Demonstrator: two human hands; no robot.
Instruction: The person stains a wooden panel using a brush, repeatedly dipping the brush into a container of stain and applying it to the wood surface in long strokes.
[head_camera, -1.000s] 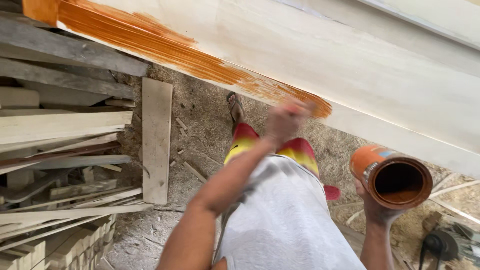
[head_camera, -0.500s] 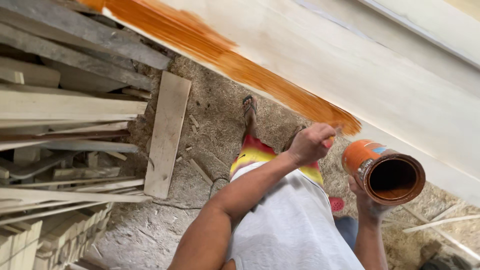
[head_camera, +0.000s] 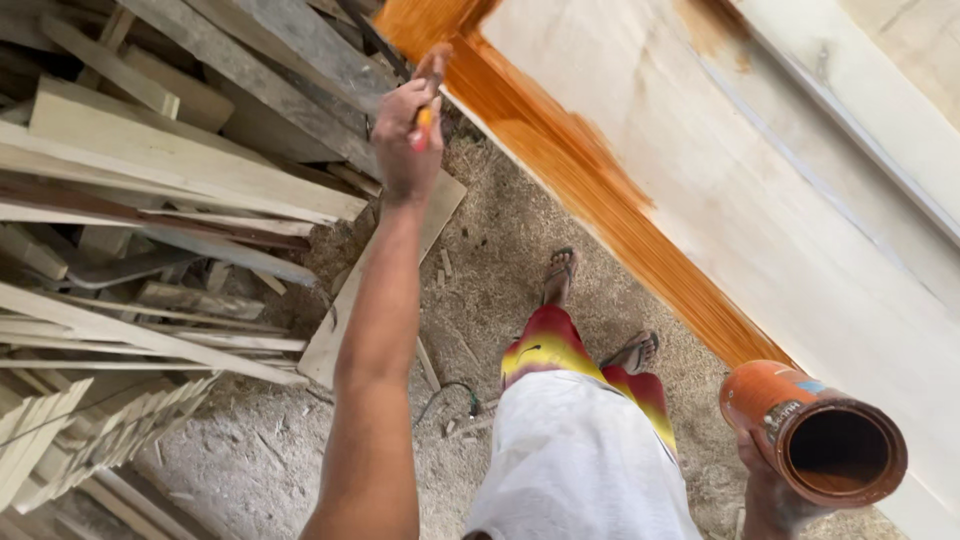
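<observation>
The left hand (head_camera: 405, 130) is stretched far forward, its fingers wrapped tight around the orange handle of a paintbrush (head_camera: 428, 95). The bristles press against the near edge of a broad pale wooden panel (head_camera: 760, 200), close to its far left corner. The panel is smooth, flat and light cream, with faint grain lines. A glossy amber band of wet stain (head_camera: 590, 190) runs along its near edge, uneven and streaky where it meets the bare wood. A smaller brown patch sits higher up near the panel's far edge.

The right hand (head_camera: 775, 495) sits low at the right, fingers curled around the base of a round metal can (head_camera: 815, 435). The can is tilted so that its open mouth faces the camera; the outside is smeared orange, the inside is dark, and the rim is coated with stain.

To the left lies a loose pile of timber offcuts (head_camera: 150, 200): rough grey weathered boards, pale sawn planks and thin strips, stacked at crossing angles. One flat plank (head_camera: 380, 280) leans out of the pile onto the floor. The floor (head_camera: 480, 260) is packed earth covered with sawdust, shavings and small wood chips. The person's feet in sandals (head_camera: 560, 270) stand on it, just beside the stained edge of the panel.
</observation>
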